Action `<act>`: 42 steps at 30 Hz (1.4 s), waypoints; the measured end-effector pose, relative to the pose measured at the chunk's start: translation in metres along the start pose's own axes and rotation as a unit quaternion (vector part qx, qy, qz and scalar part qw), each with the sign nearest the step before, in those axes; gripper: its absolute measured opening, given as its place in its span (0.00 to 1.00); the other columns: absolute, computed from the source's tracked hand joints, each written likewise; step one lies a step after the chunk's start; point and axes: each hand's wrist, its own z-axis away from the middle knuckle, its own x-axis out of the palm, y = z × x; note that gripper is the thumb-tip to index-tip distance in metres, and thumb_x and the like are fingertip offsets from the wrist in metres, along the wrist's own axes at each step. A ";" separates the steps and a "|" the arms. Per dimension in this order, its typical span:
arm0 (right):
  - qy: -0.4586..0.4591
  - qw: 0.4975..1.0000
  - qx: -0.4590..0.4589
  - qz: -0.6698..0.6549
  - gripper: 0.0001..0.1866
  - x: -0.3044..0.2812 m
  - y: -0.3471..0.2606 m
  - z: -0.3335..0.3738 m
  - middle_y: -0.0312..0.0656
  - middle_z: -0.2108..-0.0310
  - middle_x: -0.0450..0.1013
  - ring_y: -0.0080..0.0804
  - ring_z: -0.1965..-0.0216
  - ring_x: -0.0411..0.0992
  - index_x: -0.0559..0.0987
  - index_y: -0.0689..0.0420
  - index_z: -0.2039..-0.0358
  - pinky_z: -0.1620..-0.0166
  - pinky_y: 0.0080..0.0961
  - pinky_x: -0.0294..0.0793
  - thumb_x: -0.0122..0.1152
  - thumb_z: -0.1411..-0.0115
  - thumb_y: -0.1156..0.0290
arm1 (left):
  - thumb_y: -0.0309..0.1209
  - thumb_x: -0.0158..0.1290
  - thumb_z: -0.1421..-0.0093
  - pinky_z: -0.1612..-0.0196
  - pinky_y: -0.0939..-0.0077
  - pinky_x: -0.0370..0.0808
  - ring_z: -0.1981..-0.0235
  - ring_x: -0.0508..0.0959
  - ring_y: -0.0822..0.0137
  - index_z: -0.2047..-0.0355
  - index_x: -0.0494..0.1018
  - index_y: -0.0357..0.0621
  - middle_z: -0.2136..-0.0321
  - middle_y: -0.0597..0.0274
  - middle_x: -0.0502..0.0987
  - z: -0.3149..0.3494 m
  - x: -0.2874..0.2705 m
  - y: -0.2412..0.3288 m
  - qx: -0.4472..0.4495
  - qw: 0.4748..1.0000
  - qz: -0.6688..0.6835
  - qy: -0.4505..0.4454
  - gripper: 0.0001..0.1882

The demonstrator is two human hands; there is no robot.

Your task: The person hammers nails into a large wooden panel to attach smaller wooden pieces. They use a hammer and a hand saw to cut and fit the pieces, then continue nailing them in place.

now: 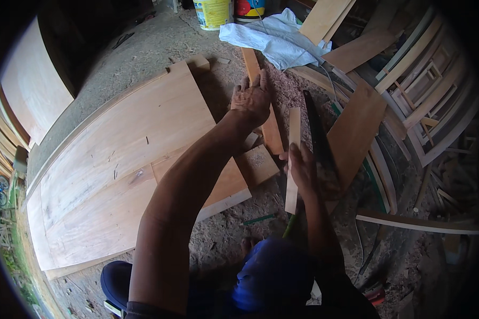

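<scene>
My left hand (pixel 252 101) lies over a reddish-brown wooden strip (pixel 272 130), its fingers stretched toward the strip's far end. My right hand (pixel 303 173) is closed around a pale wooden strip (pixel 293 130), which points away from me. To the left, a large pale wooden panel (pixel 117 122) rests on wood blocks (pixel 258 162), and my left forearm crosses over it. A few nails (pixel 147 140) lie loose on the panel. Just right of the pale strip is a handsaw (pixel 315 122) with a dark blade.
Wood shavings (pixel 288 90) cover the floor beyond my hands. A white sack (pixel 274 37), a yellow bucket (pixel 213 15) and loose boards (pixel 359 122) stand or lie farther off. Wooden frames (pixel 431 80) lean at the right. A curved strip (pixel 418 223) lies at lower right.
</scene>
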 end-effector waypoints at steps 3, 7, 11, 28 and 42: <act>0.016 0.946 0.094 -0.310 0.23 0.000 0.039 0.000 0.33 0.69 0.73 0.27 0.66 0.75 0.73 0.52 0.49 0.63 0.28 0.74 0.57 0.32 0.47 | 0.51 0.52 0.32 0.40 0.55 0.74 0.41 0.76 0.45 0.27 0.50 0.43 0.39 0.33 0.70 0.029 -0.003 0.012 -0.023 0.945 0.318 -0.078 0.42; 0.042 0.849 0.014 -0.527 0.31 0.041 0.037 0.024 0.41 0.49 0.68 0.35 0.48 0.71 0.66 0.58 0.41 0.46 0.38 0.74 0.64 0.35 0.52 | 0.43 0.53 0.31 0.40 0.62 0.75 0.44 0.79 0.54 0.27 0.51 0.42 0.42 0.41 0.75 0.135 -0.011 0.031 0.088 0.837 0.421 -0.338 0.39; -0.014 0.875 -0.091 -0.475 0.29 0.087 0.035 0.031 0.39 0.51 0.71 0.35 0.49 0.72 0.65 0.53 0.38 0.47 0.43 0.73 0.65 0.36 0.63 | 0.22 0.42 0.36 0.55 0.63 0.80 0.62 0.83 0.58 0.26 0.50 0.46 0.56 0.41 0.81 0.188 0.001 -0.033 0.026 0.822 0.446 -0.352 0.37; 0.062 0.977 0.079 -0.187 0.23 0.088 0.137 0.072 0.34 0.56 0.74 0.23 0.61 0.72 0.74 0.52 0.44 0.58 0.22 0.72 0.69 0.39 0.70 | 0.31 0.47 0.35 0.26 0.49 0.52 0.26 0.54 0.49 0.30 0.59 0.43 0.28 0.49 0.57 0.355 0.092 -0.010 0.114 0.975 0.180 -0.057 0.33; 0.038 0.991 -0.031 -0.127 0.19 0.119 0.158 0.090 0.42 0.50 0.74 0.27 0.49 0.71 0.74 0.63 0.46 0.46 0.26 0.73 0.66 0.36 0.76 | 0.24 0.47 0.43 0.24 0.50 0.47 0.25 0.54 0.53 0.31 0.62 0.46 0.28 0.56 0.60 0.391 0.065 -0.046 0.035 0.975 0.204 -0.082 0.36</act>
